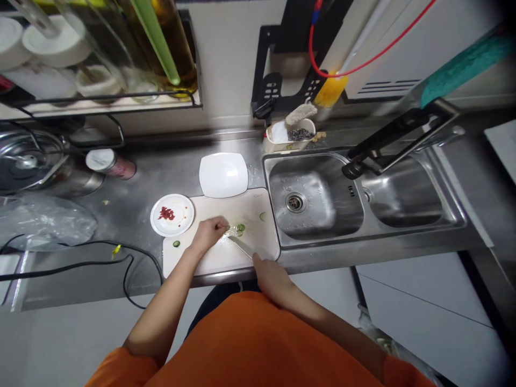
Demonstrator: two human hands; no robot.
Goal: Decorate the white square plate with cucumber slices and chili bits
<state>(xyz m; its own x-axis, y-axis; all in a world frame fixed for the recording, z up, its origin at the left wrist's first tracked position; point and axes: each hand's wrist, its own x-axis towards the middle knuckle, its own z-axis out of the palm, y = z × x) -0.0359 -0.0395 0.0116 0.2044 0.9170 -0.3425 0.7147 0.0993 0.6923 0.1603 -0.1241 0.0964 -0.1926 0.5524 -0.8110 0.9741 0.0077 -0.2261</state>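
A pale cutting board [258, 209] lies on the steel counter in front of me. My left hand [207, 234] rests on it with fingers curled, pinching a small green vegetable piece next to several green slices [241, 229]. My right hand [271, 274] is closed round the handle of a knife [242, 246], its blade lying on the board just right of my left fingertips. One green slice [176, 244] lies at the board's left edge, another green slice [263, 216] at the right.
A round white plate [179, 223] with chopped red bits sits left of the board; a square white plate [223, 174] behind it. A double steel sink [322, 199] with black tap is on the right. A black cable [80, 263], a pot lid and a can lie left.
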